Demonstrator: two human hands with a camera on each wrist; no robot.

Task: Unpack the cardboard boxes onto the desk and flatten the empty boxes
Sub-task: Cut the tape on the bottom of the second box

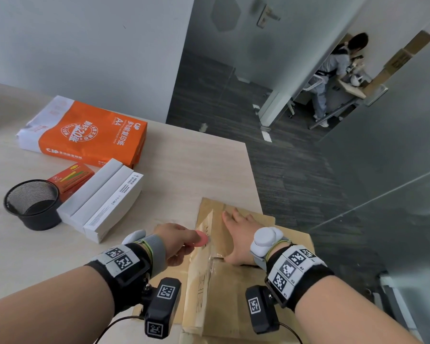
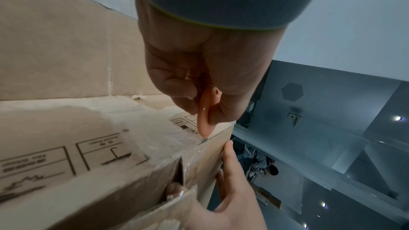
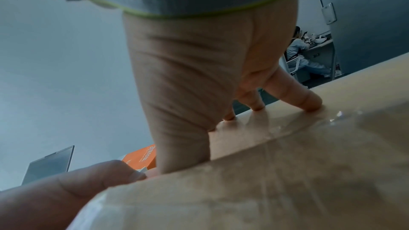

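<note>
A brown cardboard box stands at the desk's near right corner, its top seam covered in clear tape. My left hand pinches a small pink box cutter between thumb and fingers. In the left wrist view the cutter has its tip on the taped edge of the box. My right hand lies flat on the box top with straight, spread fingers. The right wrist view shows those fingers pressing on the taped cardboard.
Unpacked items lie on the desk to the left: an orange ream of A4 paper, a red box, white boxes and a black mesh cup. Beyond the desk's right edge is dark carpet. A person sits behind a glass wall.
</note>
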